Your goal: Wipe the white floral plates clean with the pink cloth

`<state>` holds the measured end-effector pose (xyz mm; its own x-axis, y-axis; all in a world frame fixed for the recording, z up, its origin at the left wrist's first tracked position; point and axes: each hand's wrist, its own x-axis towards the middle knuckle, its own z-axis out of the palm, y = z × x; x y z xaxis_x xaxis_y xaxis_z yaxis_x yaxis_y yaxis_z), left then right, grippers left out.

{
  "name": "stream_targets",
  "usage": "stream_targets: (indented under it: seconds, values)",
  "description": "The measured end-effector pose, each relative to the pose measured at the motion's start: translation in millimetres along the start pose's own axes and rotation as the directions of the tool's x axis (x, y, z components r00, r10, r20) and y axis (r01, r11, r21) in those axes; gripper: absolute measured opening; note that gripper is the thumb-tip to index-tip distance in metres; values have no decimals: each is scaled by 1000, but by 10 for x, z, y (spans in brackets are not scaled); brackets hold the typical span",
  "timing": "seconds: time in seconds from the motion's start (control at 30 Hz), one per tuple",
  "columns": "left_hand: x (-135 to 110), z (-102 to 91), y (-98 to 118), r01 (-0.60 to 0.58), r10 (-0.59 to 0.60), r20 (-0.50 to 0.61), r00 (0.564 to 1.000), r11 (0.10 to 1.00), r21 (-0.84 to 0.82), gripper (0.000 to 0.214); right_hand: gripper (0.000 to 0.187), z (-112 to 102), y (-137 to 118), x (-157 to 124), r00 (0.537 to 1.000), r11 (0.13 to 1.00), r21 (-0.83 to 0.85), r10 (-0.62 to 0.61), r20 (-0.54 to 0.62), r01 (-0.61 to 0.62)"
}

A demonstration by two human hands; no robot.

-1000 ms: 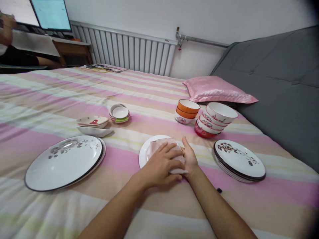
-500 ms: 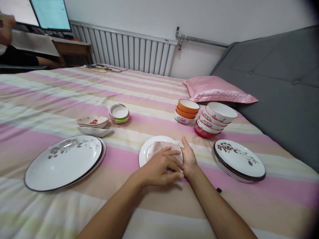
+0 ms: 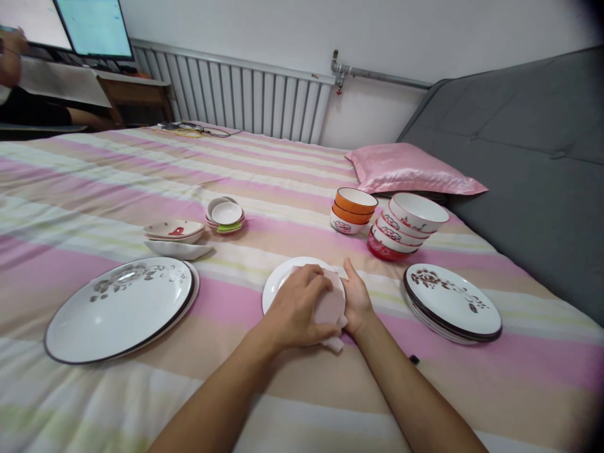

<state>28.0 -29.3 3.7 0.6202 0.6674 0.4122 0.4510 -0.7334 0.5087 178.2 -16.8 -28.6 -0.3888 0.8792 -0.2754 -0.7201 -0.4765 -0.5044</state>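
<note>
A small white plate (image 3: 275,284) is in front of me, low over the striped bedspread. My right hand (image 3: 357,305) grips its right edge, with the thumb pointing up and the other fingers hidden behind the rim. Over the plate's face, my left hand (image 3: 297,307) bends its fingers and thumb around a thin pale pink cloth (image 3: 330,305). A loose corner of the cloth hangs past the plate's near edge. Whether the plate touches the bed I cannot tell.
Large oval plates (image 3: 123,314) lie left, patterned plates (image 3: 455,302) right. Beyond are boat-shaped dishes (image 3: 174,233), small saucers (image 3: 226,214), orange bowls (image 3: 355,204) and red-and-white bowls (image 3: 406,226). A pink pillow (image 3: 410,167) rests near the grey headboard (image 3: 519,138). A person (image 3: 12,75) sits far left.
My left hand has gone from lying flat over the cloth to curled fingers, bunching it and shifting slightly left. My right hand and the plate stay in place.
</note>
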Motion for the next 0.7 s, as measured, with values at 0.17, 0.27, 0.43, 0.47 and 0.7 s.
stream_targets:
  seconds: [0.17, 0.27, 0.43, 0.47, 0.7]
  values:
    - [-15, -37, -25, 28, -28, 1, 1000, 995, 91, 61, 67, 18, -11, 5, 1000, 1000, -17, -2, 11, 2]
    - [-29, -55, -60, -63, 59, 56, 997, 995, 71, 68, 68, 38, -15, -5, 1000, 1000, -7, 9, 12, -9]
    - [-35, -59, -76, -172, 163, 145, 976, 984, 54, 64, 64, 78, 4, -26, 999, 1000, 4, -17, 29, 17]
    - [-32, -58, -71, -174, 164, 151, 975, 983, 54, 63, 63, 90, 11, -32, 999, 1000, 1, -22, 34, 22]
    - [-4, -41, -46, -166, 154, 114, 981, 981, 102, 64, 65, 141, 49, -54, 993, 1000, -17, 12, 114, -10]
